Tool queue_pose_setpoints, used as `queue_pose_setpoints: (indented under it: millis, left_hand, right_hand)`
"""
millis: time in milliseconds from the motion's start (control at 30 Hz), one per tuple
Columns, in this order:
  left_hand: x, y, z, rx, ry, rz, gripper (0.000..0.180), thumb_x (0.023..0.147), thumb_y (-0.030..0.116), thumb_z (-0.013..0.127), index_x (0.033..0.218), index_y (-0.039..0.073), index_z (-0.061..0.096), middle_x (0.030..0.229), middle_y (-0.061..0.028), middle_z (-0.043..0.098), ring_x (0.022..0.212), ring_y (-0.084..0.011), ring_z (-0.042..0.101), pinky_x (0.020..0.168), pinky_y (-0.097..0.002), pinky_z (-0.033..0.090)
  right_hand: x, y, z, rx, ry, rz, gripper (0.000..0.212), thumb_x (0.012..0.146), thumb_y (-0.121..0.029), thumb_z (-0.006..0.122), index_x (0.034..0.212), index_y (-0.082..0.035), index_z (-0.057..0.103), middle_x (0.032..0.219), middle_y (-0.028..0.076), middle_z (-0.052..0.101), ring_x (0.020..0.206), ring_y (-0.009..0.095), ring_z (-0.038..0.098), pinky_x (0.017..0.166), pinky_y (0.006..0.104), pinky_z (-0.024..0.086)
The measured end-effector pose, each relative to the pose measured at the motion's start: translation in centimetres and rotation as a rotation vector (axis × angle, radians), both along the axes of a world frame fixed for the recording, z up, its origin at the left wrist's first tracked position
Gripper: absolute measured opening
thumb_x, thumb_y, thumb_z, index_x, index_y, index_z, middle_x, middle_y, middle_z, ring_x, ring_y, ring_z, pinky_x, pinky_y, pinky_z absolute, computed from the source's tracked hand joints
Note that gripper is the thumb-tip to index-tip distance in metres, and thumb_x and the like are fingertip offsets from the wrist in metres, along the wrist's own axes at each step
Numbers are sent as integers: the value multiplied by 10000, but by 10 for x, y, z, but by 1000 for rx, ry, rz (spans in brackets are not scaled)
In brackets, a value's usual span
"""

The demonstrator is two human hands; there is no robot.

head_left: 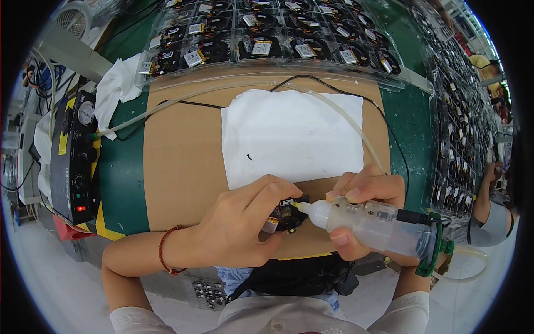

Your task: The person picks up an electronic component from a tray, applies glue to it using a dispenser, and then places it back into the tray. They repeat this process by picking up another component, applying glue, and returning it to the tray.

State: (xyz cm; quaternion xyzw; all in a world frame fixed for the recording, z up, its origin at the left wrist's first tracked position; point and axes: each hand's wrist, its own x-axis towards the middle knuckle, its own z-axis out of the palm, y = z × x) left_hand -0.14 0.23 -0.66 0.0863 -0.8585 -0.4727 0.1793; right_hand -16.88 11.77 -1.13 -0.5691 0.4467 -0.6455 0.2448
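My left hand (245,222) is closed around a small black electronic assembly (289,216) with a silver battery-like block on it, low over the brown board. Part of the assembly is hidden behind my fingers. In my right hand (370,192) lies a translucent dispensing syringe (372,224) with a green end cap. Its yellowish tip points left and meets or nearly meets the assembly; I cannot tell whether they touch. From the cap a clear hose (470,256) bends away to the right.
Beyond my hands a white cloth (295,136) covers part of the brown board (178,167). Clear trays (267,61) of similar assemblies stand at the back, more trays (456,139) along the right. At left sits a black dispenser controller (75,156). A hose and black cable cross the board.
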Motion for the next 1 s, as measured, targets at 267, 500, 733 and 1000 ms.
queue_pose_setpoints:
  millis: [267, 500, 733, 1000]
  left_hand:
    - [1, -1, 2, 75, -15, 55, 515, 606, -44, 626, 1077, 21, 429, 943, -117, 555, 687, -243, 595, 562, -285, 509]
    - [1, -2, -5, 509, -124, -11, 565, 671, 38, 716, 1117, 30, 370, 969, -146, 565, 770, -207, 614, 612, -266, 505]
    - [0, -8, 7, 986, -193, -68, 362, 842, 55, 559, 1165, -23, 418, 1022, -124, 575, 847, -142, 599, 678, -257, 523]
    - [0, -11, 7, 1136, -237, -61, 227, 912, 16, 387, 1112, -77, 441, 969, -125, 591, 856, -146, 601, 728, -270, 539]
  right_hand:
    - [-6, 2, 0, -55, -93, 10, 534, 662, -172, 779, 1026, -21, 419, 842, 97, 483, 687, 168, 554, 589, 261, 463]
    - [-10, -2, 9, 126, -238, -236, 485, 779, -327, 646, 1076, -85, 349, 897, 77, 404, 775, 159, 512, 467, 263, 441]
    - [-13, -6, 7, 84, -370, -305, 477, 806, -253, 621, 1123, -61, 320, 943, 114, 441, 866, 203, 534, 484, 294, 475]
    - [-7, -10, 8, 117, -288, -366, 434, 805, -327, 590, 1079, -66, 379, 937, 81, 418, 802, 158, 499, 428, 262, 413]
